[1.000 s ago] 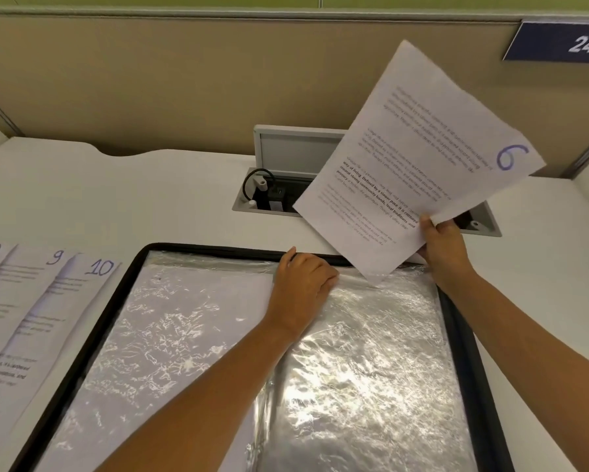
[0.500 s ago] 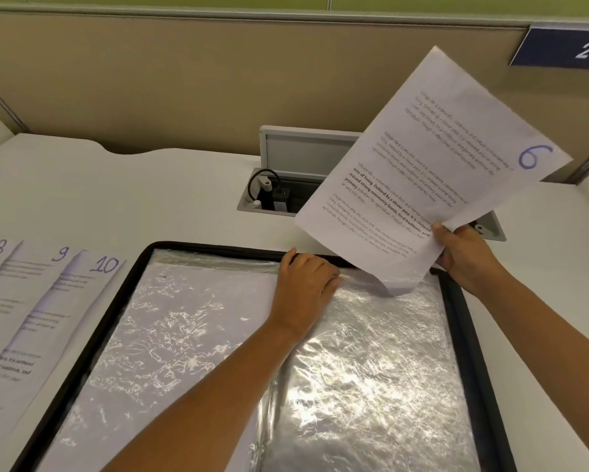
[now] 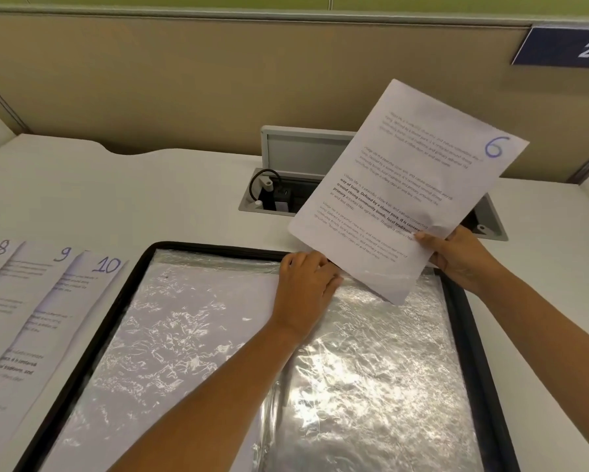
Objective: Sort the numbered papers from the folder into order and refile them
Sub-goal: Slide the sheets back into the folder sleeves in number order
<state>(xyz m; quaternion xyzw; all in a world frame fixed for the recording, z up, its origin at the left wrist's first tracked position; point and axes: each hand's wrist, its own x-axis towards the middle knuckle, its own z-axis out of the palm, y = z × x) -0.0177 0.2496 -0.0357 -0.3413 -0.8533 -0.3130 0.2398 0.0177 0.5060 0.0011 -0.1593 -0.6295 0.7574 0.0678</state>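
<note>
Paper marked 6 [image 3: 412, 185], held up tilted over the far right corner of the open folder [image 3: 463, 335], bottom corner dipping down onto the crinkly plastic sleeve [image 3: 371, 369] on the right page. Pinched at its lower right edge by the right hand [image 3: 456, 257], thumb on the printed side, fingers behind. Left hand [image 3: 303, 284] resting at the top edge of that same sleeve near the folder's spine, fingers curled down over the plastic right beside the paper's lower edge; can't tell if actually gripping the sleeve opening or just pressing on it. Folder flat on the white worktop [image 3: 150, 199], black border all round. Sheets 8 [image 3: 0, 267], 9 [image 3: 47, 284] and 10 [image 3: 92, 291] fanned out overlapping on the left. Open cable box [image 3: 272, 195] sunk into the worktop behind, half hidden by the paper.
</note>
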